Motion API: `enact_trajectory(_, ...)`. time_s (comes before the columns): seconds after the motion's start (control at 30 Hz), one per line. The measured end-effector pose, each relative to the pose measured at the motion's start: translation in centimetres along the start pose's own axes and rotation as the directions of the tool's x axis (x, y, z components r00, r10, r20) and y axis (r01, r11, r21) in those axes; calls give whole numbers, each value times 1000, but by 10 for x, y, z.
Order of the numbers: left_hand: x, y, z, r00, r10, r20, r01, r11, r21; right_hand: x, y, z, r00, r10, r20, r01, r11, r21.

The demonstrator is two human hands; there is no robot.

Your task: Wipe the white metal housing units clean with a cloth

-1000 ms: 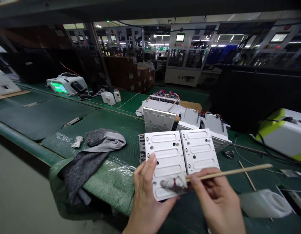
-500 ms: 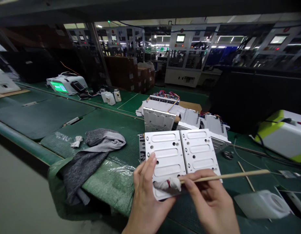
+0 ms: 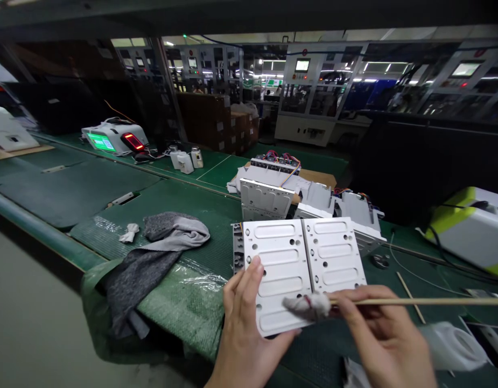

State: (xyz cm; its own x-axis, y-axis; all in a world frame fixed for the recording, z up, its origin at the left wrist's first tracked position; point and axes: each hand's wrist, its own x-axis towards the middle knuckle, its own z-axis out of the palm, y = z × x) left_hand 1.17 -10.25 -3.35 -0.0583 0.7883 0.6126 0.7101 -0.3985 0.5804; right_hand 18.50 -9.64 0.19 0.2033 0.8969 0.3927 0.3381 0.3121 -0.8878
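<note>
My left hand (image 3: pixel 244 328) grips the near left corner of a white metal plate (image 3: pixel 301 267) with slots and holes, thumb under its front edge and fingers on top. My right hand (image 3: pixel 384 339) pinches a long wooden stick (image 3: pixel 418 302) whose tip is wrapped in a stained white cloth wad (image 3: pixel 307 305). The wad rests on the plate's near edge, right of centre. The plate lies on the green mat at the bench's front.
A grey cloth (image 3: pixel 152 258) and a small white rag (image 3: pixel 128 233) lie to the left. More white metal assemblies with wiring (image 3: pixel 281 186) stand behind the plate. A white jug (image 3: pixel 454 347) lies at right, a yellow-white device (image 3: pixel 470 229) beyond it. A second stick (image 3: pixel 410 296) lies nearby.
The cloth-wrapped tip slid left across the plate's near edge, then back to the right. My left hand kept its hold. A red light came on at the far left device.
</note>
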Motion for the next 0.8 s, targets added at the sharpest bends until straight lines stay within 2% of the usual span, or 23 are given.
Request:
enact_trajectory(0.1, 1, 1, 0, 1000, -27, 10, 27, 1000, -5, 6, 7, -13, 997, -75, -16, 74, 995, -62)
enact_trajectory(0.27, 4, 2, 0, 1000, -17, 8, 17, 1000, 6, 2, 0, 7, 990, -114, 80, 113, 993, 16)
enact_trajectory(0.33, 5, 2, 0, 999, -46, 26, 46, 999, 0, 3, 4, 2, 996, -67, 51, 66, 998, 12)
enact_trajectory(0.43, 4, 0, 0, 997, -60, 44, 61, 998, -19, 3, 20, -26, 996, 67, -57, -65, 997, 30)
enact_trajectory(0.5, 4, -2, -2, 998, -46, 48, 47, 998, -35, 2, 31, -44, 979, 169, -111, -159, 982, 99)
enact_trajectory(0.57, 4, -5, -6, 995, -50, 82, 55, 997, -52, 0, 38, -54, 953, 266, -147, -233, 950, 210)
enact_trajectory(0.67, 5, -9, -13, 982, -76, 171, 90, 993, -73, 0, 41, -51, 929, 337, -152, -271, 900, 340)
enact_trajectory(0.8, 7, -12, -17, 981, -54, 186, 74, 992, -102, -1, 41, -35, 952, 298, -66, -263, 912, 314)
